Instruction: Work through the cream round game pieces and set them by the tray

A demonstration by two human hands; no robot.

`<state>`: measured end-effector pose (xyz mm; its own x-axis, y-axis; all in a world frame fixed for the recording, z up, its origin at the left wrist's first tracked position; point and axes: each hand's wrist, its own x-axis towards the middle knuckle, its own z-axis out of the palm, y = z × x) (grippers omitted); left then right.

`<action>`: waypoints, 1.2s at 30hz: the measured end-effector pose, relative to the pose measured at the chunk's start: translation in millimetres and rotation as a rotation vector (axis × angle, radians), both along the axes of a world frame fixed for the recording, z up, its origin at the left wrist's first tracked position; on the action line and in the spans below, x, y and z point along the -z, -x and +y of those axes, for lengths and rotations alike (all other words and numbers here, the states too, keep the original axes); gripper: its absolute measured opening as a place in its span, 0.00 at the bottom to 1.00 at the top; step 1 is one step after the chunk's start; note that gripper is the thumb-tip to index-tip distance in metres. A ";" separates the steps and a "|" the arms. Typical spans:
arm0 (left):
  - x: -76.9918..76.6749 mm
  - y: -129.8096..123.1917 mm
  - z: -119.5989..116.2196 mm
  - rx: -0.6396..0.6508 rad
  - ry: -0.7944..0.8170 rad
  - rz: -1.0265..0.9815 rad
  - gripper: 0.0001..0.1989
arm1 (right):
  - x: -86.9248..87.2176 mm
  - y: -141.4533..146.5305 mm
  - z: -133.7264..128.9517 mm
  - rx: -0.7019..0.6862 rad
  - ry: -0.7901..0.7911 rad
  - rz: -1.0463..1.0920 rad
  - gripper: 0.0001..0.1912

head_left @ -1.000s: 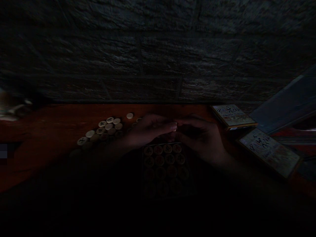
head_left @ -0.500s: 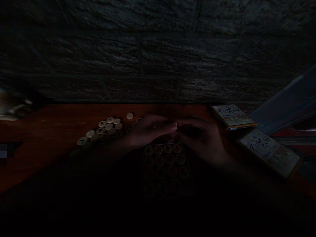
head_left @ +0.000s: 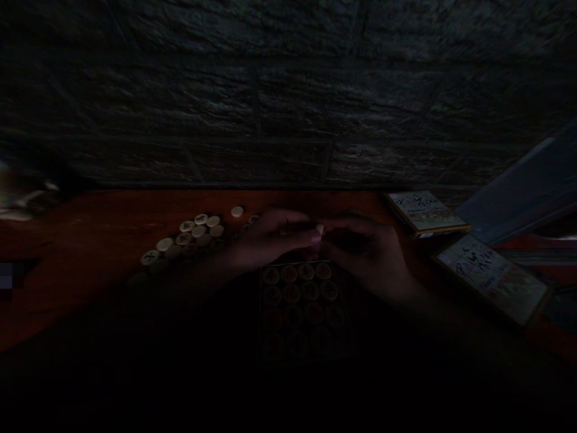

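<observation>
My left hand (head_left: 279, 237) is closed, thumb and fingers pinching a pale xiangqi piece (head_left: 320, 229) whose edge shows at the fingertips. From the other side my right hand (head_left: 372, 246) bends its fingers in to the same piece; its fingertips are dim, but they appear to touch it. Just below both hands lies a box (head_left: 260, 300) with round xiangqi pieces set in rows, marked in red and black characters. Its near part fades into shadow. Left of my left hand, loose pieces (head_left: 199, 231) lie in a cluster on the reddish wooden table (head_left: 103, 234), some partly hidden by my arm.
A single piece (head_left: 237, 211) lies apart near the wall. Two flat boxes with printed lids, a far one (head_left: 424, 210) and a nearer one (head_left: 493, 276), rest at the right. A dark stone-block wall (head_left: 288, 102) rises behind the table. The light is very dim.
The piece between my fingertips has turned or shifted slightly and shows a little more. Both hands stay in nearly the same place.
</observation>
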<state>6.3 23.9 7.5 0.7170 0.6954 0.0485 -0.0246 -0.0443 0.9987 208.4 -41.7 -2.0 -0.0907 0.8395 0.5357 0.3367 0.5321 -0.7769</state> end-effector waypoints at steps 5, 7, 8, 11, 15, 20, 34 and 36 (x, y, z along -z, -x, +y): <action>-2.5 -2.6 -2.1 -0.002 0.049 -0.038 0.12 | -0.6 0.7 -1.9 0.006 -0.007 0.014 0.17; -2.0 -2.8 -1.7 0.002 0.054 -0.050 0.12 | -1.1 0.6 -2.6 0.005 -0.001 0.014 0.17; -1.5 -2.7 -1.3 0.004 0.058 -0.059 0.12 | -1.3 0.4 -2.8 0.006 0.003 0.012 0.18; 0.5 -2.0 0.3 0.009 0.081 -0.084 0.12 | -1.5 0.0 -2.7 0.025 0.004 -0.009 0.19; 2.5 -0.5 1.5 0.018 0.086 -0.057 0.12 | -0.3 -0.4 -1.2 0.029 0.019 -0.012 0.18; 3.6 0.7 2.3 0.046 0.109 -0.078 0.12 | 1.0 -0.5 -0.2 0.038 -0.002 0.003 0.15; 1.7 0.7 1.1 0.025 0.042 -0.020 0.13 | -0.6 -1.2 -0.6 0.047 -0.017 -0.053 0.18; 2.6 0.9 1.8 0.033 0.045 -0.022 0.12 | -0.2 -1.7 -0.4 0.037 -0.017 -0.044 0.17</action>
